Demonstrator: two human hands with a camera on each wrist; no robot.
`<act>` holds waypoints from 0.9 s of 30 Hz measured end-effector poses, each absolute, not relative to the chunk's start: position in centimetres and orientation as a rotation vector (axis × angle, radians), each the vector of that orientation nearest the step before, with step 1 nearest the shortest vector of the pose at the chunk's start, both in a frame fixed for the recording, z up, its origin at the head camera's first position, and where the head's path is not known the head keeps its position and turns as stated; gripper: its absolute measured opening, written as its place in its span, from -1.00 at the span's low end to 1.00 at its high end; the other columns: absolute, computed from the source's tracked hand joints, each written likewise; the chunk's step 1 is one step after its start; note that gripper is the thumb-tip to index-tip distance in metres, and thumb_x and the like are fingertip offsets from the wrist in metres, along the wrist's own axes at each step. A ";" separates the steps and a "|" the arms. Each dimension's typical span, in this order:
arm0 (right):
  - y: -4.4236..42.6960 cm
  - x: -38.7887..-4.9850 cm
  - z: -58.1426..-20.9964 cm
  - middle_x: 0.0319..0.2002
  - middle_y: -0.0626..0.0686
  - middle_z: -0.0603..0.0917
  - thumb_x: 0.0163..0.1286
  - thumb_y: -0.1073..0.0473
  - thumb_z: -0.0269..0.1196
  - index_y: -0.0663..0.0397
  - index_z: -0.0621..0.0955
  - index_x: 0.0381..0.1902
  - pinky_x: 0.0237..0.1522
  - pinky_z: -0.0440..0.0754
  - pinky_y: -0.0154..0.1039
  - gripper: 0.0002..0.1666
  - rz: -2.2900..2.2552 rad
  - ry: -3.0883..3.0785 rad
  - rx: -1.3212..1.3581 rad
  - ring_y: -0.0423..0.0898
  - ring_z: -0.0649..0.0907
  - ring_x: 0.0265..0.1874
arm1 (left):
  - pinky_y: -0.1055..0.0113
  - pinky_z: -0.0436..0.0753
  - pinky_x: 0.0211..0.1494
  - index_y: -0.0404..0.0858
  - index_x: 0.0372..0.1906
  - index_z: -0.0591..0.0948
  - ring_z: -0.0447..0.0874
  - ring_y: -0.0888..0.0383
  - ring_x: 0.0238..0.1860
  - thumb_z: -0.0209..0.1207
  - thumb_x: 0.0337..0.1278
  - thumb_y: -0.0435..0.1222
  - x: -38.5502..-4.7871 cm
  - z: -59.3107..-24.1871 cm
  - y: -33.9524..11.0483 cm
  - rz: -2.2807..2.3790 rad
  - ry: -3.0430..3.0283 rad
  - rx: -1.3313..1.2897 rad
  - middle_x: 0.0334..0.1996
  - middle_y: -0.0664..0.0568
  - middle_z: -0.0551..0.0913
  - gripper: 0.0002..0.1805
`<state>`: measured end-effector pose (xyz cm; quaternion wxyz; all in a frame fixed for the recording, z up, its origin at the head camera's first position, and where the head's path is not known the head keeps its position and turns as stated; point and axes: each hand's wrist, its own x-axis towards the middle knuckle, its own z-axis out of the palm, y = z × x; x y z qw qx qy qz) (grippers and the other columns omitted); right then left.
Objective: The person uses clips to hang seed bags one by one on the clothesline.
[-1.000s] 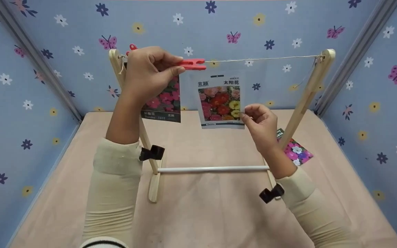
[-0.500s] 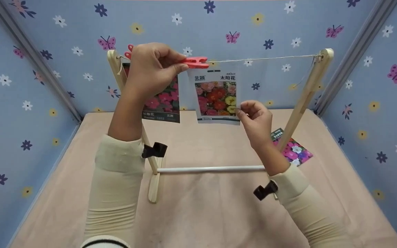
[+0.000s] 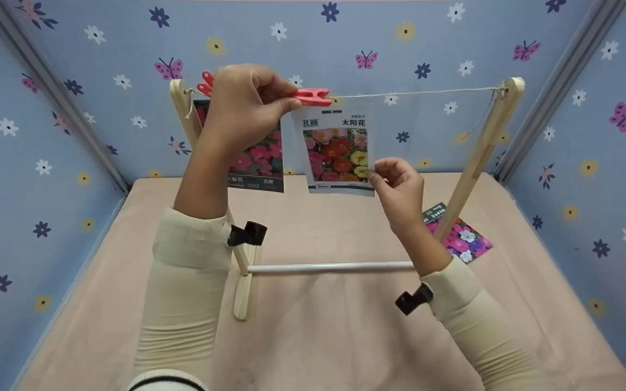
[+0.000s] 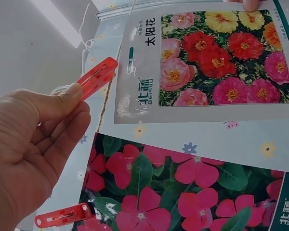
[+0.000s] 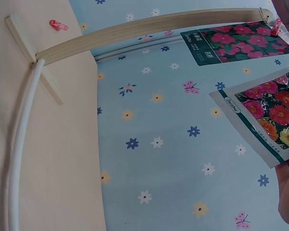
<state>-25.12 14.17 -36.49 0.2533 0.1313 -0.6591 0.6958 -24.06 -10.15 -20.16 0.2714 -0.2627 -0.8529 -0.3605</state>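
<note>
My left hand (image 3: 250,108) pinches a red clothespin (image 3: 313,97) by its handle end, its tips level with the string (image 3: 416,94). In the left wrist view the clothespin (image 4: 97,77) lies beside the string, near the top edge of a seed packet (image 4: 135,106). That packet (image 3: 337,155), white with red and yellow flowers, hangs just below the string, and my right hand (image 3: 402,190) pinches its lower right edge. To its left a dark packet with pink flowers (image 3: 261,157) hangs from the string under another red clothespin (image 4: 62,215), partly behind my left arm.
The string runs between two wooden posts (image 3: 479,157) joined low down by a white rod (image 3: 335,266). A packet with pink and white flowers (image 3: 468,239) lies on the table behind the right post. Another red clothespin (image 5: 58,25) lies beyond the left foot.
My right hand and the white packet have moved left and slightly up, closer under the string. My left hand has shifted slightly right and up with the clothespin.
</note>
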 end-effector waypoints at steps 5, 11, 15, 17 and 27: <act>14.1 -25.1 -36.5 -0.42 0.04 0.63 0.23 0.51 0.28 0.36 0.59 -0.32 -0.46 0.52 -0.40 -0.91 1.877 -1.794 0.345 -0.17 0.59 -0.44 | 0.57 0.50 -0.39 -0.30 -0.23 0.77 0.55 0.22 -0.47 0.32 0.18 -0.26 -24.0 -19.9 -10.2 -0.944 -2.389 -0.687 -0.32 -0.05 0.75 -0.82; 14.0 -25.1 -36.5 -0.42 0.04 0.63 0.23 0.52 0.28 0.33 0.59 -0.33 -0.47 0.52 -0.41 -0.90 1.882 -1.796 0.330 -0.17 0.59 -0.44 | 0.56 0.52 -0.38 -0.31 -0.24 0.77 0.56 0.21 -0.45 0.33 0.17 -0.26 -24.0 -20.0 -10.3 -0.974 -2.419 -0.698 -0.33 -0.06 0.75 -0.82; 13.8 -25.1 -36.5 -0.42 0.04 0.63 0.22 0.52 0.28 0.37 0.59 -0.32 -0.47 0.51 -0.41 -0.91 1.887 -1.800 0.341 -0.17 0.59 -0.44 | 0.56 0.51 -0.39 -0.31 -0.23 0.77 0.57 0.21 -0.46 0.32 0.18 -0.27 -24.1 -20.1 -10.3 -0.982 -2.416 -0.712 -0.33 -0.06 0.75 -0.83; 13.7 -25.1 -36.5 -0.42 0.04 0.63 0.22 0.52 0.28 0.38 0.58 -0.32 -0.47 0.50 -0.41 -0.91 1.891 -1.803 0.345 -0.17 0.58 -0.45 | 0.57 0.51 -0.39 -0.31 -0.23 0.77 0.57 0.21 -0.46 0.32 0.18 -0.28 -24.1 -20.2 -10.3 -0.982 -2.414 -0.718 -0.33 -0.07 0.75 -0.83; 13.4 -24.9 -36.5 -0.42 0.02 0.63 0.24 0.51 0.28 0.35 0.58 -0.31 -0.43 0.53 -0.39 -0.91 1.892 -1.810 0.365 -0.17 0.59 -0.42 | 0.55 0.52 -0.37 -0.32 -0.22 0.76 0.58 0.20 -0.44 0.32 0.18 -0.29 -24.1 -20.1 -10.3 -0.990 -2.442 -0.688 -0.31 -0.06 0.75 -0.83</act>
